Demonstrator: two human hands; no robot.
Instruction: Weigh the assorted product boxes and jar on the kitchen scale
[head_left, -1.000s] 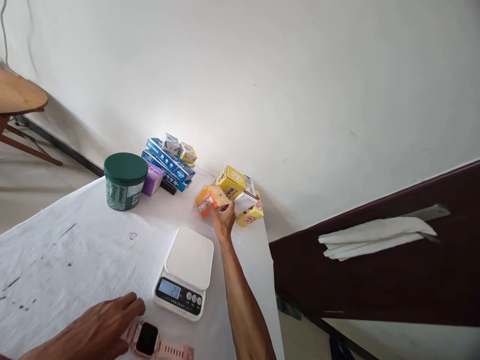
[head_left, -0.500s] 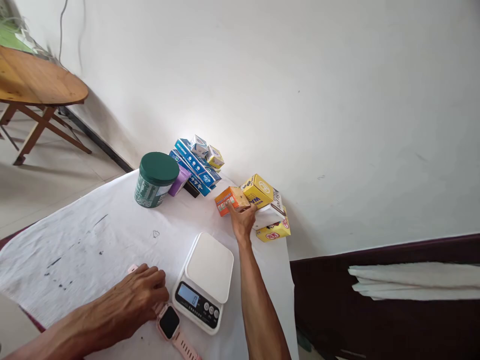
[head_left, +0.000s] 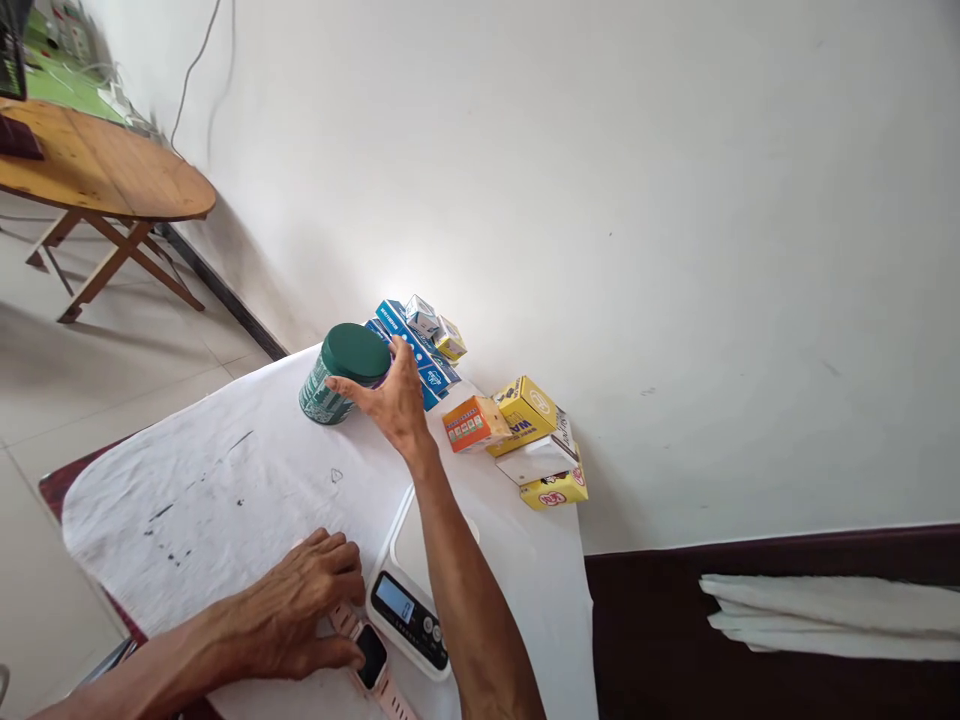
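Observation:
My right hand (head_left: 386, 395) reaches over to a green canister (head_left: 322, 385) with a dark green lid, thumb on the near side and fingers round the far side near the lid. The canister stands at the back left of the cloth, leaning slightly. My left hand (head_left: 311, 600) rests over the strap of a pink smartwatch (head_left: 370, 655), its thumb spread away from the bent fingers and beside the watch face. Part of the strap is hidden under this hand. Close by, a white kitchen scale (head_left: 409, 625) with a lit display lies partly behind my right forearm.
Behind the canister is a pile of blue and white boxes (head_left: 420, 345). An orange box (head_left: 471, 425) touches a stack of yellow and white boxes (head_left: 525, 415) by the wall (head_left: 600, 250). A wooden folding table (head_left: 112, 165) stands far left.
My right hand has left the orange box and moved left to the green canister. My left thumb has spread out beside the watch face. The view has shifted slightly.

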